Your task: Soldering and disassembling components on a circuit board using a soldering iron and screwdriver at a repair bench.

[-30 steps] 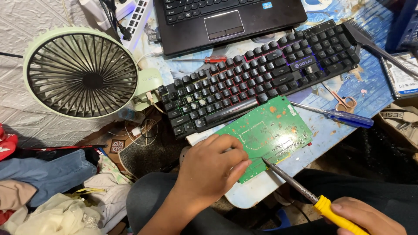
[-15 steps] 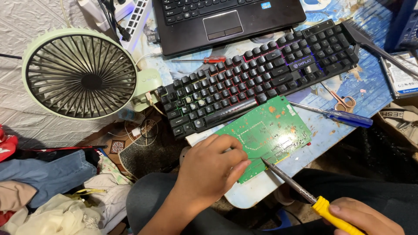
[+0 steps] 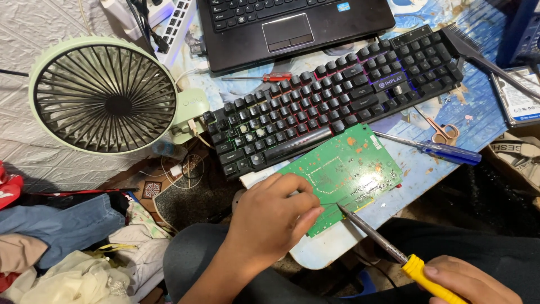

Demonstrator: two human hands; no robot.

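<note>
Two bare hands work at the near edge of a cluttered bench (image 3: 478, 121). The left hand (image 3: 275, 217) presses down on the near left end of a green circuit board (image 3: 349, 171), fingers curled over its edge, its grip grasping the board and pinning it flat. The right hand (image 3: 469, 281), low at the near right corner, has its grip clenched around the yellow handle of a screwdriver (image 3: 388, 245). The long metal shaft slants up and to the left, and its tip touches the board's near edge, just beside the left fingertips.

The board lies on the bench's near edge, tilted, its far side just beside a black keyboard (image 3: 332, 104) with lit keys. To the right of the board lie a blue-handled screwdriver (image 3: 439, 149) and small scissors (image 3: 441, 132). Beyond the keyboard lies a small red-handled screwdriver (image 3: 261, 77), then an open black laptop (image 3: 292, 28) at the far edge. At far left stands a pale green fan (image 3: 104, 95). Crumpled clothes (image 3: 62, 247) are heaped at near left, below the bench.
</note>
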